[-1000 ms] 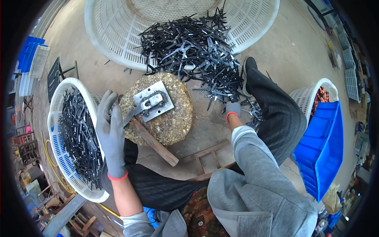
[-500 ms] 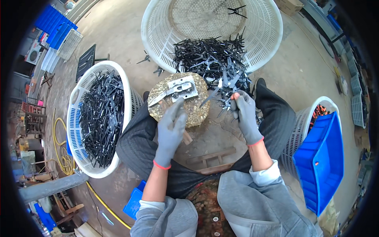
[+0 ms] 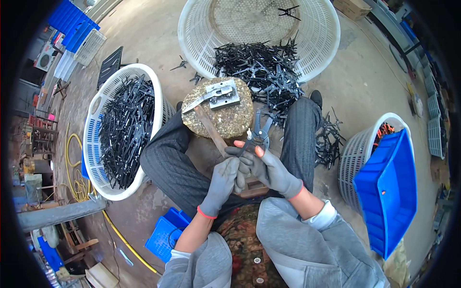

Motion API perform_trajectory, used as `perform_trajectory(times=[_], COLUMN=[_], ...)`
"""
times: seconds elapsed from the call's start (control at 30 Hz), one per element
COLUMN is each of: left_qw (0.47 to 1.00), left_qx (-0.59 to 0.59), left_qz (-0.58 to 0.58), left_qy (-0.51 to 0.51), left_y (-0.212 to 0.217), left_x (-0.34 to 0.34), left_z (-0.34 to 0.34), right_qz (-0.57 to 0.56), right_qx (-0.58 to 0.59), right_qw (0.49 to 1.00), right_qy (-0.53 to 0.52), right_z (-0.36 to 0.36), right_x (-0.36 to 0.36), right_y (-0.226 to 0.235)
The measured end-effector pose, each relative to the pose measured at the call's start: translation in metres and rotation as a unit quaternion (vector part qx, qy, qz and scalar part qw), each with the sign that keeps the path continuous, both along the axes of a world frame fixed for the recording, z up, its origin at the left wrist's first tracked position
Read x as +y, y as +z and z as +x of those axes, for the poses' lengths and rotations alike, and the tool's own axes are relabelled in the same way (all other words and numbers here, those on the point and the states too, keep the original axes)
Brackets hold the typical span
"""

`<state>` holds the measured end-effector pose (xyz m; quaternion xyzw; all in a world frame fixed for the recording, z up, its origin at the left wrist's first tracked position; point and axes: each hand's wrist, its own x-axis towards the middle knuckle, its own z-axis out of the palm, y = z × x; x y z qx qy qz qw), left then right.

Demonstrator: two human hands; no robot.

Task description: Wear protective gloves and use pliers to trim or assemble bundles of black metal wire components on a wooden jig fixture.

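Note:
Both my hands wear grey gloves and meet over my lap. My right hand (image 3: 269, 168) grips a black metal plier piece (image 3: 259, 132) that points up and away from me. My left hand (image 3: 223, 180) pinches the lower end of the same piece. Just beyond them stands a round wooden block (image 3: 230, 120) with a metal jig (image 3: 222, 94) on top and a hammer (image 3: 206, 122) lying across it. A loose heap of black plier pieces (image 3: 264, 72) lies past the block.
A white basket (image 3: 96, 120) full of black pieces stands at my left. A large white basket (image 3: 317, 38) lies tipped at the far side. At my right a blue crate (image 3: 389, 192) rests in another white basket (image 3: 355, 153). A yellow hose (image 3: 72, 158) runs along the left floor.
My hands have drawn back from the block toward my lap and come together on one black piece. The view has shifted, so the block now sits farther from my hands.

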<state>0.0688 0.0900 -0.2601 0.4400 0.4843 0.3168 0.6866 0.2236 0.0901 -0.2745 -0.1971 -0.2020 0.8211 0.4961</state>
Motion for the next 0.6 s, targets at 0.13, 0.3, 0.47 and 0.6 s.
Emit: perform_trajectory(times=[0.13,0.3,0.47,0.6], left_qw=[0.998,0.970,0.995,0.991], left_qx=[0.026,0.064,0.038,-0.098], left_qz=[-0.020,-0.061,0.023,0.063], left_qy=[-0.044,-0.227,-0.091,-0.065], left_y=[-0.001,-0.003,-0.003,-0.007], left_x=[-0.016,-0.005,0.018,0.015], left_z=[0.018,0.008,-0.028,-0.016], right_qz=[-0.043,-0.083,-0.047,-0.061], right_qx=[-0.025,-0.096,-0.021,-0.044], right_qw=[0.999,0.992,0.999,0.997], right_qy=[-0.010,0.016,-0.006,0.035], right_z=[0.001,0.017,0.028,0.029], right_x=[-0.010,-0.002,0.001,-0.009], right_y=[0.004,-0.013,0.001,-0.003])
